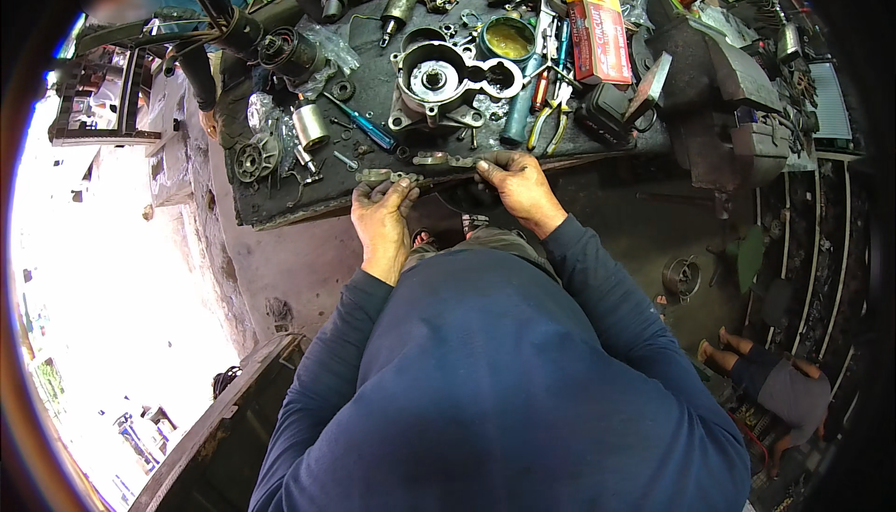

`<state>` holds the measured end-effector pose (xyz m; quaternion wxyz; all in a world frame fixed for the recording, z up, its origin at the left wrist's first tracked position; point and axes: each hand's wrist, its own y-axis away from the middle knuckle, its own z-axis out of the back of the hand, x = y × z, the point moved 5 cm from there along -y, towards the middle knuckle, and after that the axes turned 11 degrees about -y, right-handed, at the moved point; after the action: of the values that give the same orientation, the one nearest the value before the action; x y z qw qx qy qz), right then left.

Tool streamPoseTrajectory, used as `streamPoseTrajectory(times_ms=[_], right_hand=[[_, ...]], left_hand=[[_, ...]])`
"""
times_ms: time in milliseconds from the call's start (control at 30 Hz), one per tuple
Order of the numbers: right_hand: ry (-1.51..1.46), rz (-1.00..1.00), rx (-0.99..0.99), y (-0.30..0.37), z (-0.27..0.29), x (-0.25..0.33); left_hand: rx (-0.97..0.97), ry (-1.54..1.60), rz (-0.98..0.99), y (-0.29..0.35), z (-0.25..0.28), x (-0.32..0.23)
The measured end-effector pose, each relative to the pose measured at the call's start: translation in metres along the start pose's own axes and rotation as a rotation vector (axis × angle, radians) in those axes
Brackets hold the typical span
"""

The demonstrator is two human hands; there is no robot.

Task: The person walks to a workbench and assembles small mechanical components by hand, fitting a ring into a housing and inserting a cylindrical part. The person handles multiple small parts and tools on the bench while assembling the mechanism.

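At the near edge of the workbench (308, 196), my left hand (383, 218) pinches a small greyish metal part (375, 175) between thumb and fingers. My right hand (523, 190) is closed on the right end of another flat, narrow metal part (442, 159), which points left. The two parts lie almost end to end; whether they touch is hard to tell. Just beyond them stands a cast metal housing (455, 112) with a round opening. Left of it lie a blue-handled screwdriver (373, 130), a bolt (346, 161) and a metal cylinder (310, 126).
Pliers with yellow handles (542, 127), a tin of yellowish grease (509, 38) and a red box (599, 38) sit right of the housing. A large vise (714, 69) stands at the bench's right end. One person (784, 391) is low at the right; another's arm (198, 78) shows at upper left.
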<state>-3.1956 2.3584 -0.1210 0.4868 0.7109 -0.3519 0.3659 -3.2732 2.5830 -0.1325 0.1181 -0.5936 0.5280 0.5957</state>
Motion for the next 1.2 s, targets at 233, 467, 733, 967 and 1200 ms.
streamPoseTrajectory(times_ms=[233,467,733,967,1200], right_hand=[[0.047,-0.001,0.02,0.003,-0.004,-0.003],[0.0,-0.042,-0.008,0.009,-0.008,-0.008],[-0.004,-0.022,-0.03,0.014,-0.008,-0.013],[0.022,-0.014,-0.041,0.016,-0.004,-0.01],[-0.001,-0.021,-0.033,0.017,0.003,-0.007]], left_hand=[[0.001,-0.002,-0.002,0.002,0.005,-0.002],[0.01,-0.004,-0.021,0.004,0.013,0.0],[0.014,0.017,-0.019,0.007,0.017,-0.003],[0.023,-0.006,-0.012,0.009,0.013,-0.003],[-0.002,0.017,-0.013,0.006,0.007,0.001]])
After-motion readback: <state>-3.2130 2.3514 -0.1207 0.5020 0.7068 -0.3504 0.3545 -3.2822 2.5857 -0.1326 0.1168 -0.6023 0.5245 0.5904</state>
